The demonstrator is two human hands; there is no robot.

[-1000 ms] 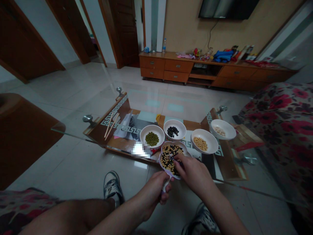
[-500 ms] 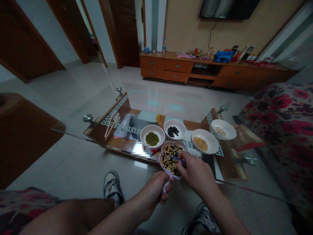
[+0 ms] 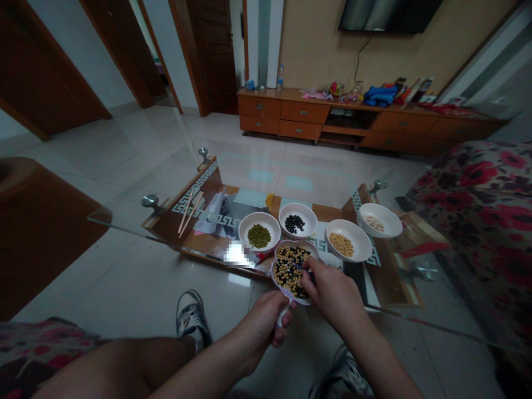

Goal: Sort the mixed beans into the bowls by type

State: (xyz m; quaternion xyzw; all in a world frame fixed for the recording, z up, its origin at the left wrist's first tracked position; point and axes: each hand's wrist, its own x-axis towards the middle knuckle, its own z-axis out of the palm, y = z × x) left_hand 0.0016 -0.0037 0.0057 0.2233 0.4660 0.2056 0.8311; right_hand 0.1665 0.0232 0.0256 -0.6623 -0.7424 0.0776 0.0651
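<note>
My left hand (image 3: 266,318) is wrapped round the pale handle of a flower-shaped bowl (image 3: 286,295) with a lilac rim. Inside this bowl lie mixed black and yellow beans (image 3: 291,271). My right hand (image 3: 332,288) pinches slim blue-purple tweezers (image 3: 302,269), whose tips reach in among the beans. Just beyond stand white bowls: one with green beans (image 3: 259,236), one with black beans (image 3: 295,223), and one with yellow beans (image 3: 341,244). Farther right, another white bowl (image 3: 388,224) has pale pieces in it, too small to name.
The bowls stand on a glass-topped table (image 3: 233,166) with metal supports. A pair of chopsticks (image 3: 190,213) lies at its left. A wooden stool-like block (image 3: 45,221) is to the left, a floral-covered seat (image 3: 477,194) to the right. A low cabinet (image 3: 303,113) runs along the wall.
Both hands stay almost where they were, the left on the bowl's handle. The right hand and the tweezers have shifted only very slightly over the mixed beans.
</note>
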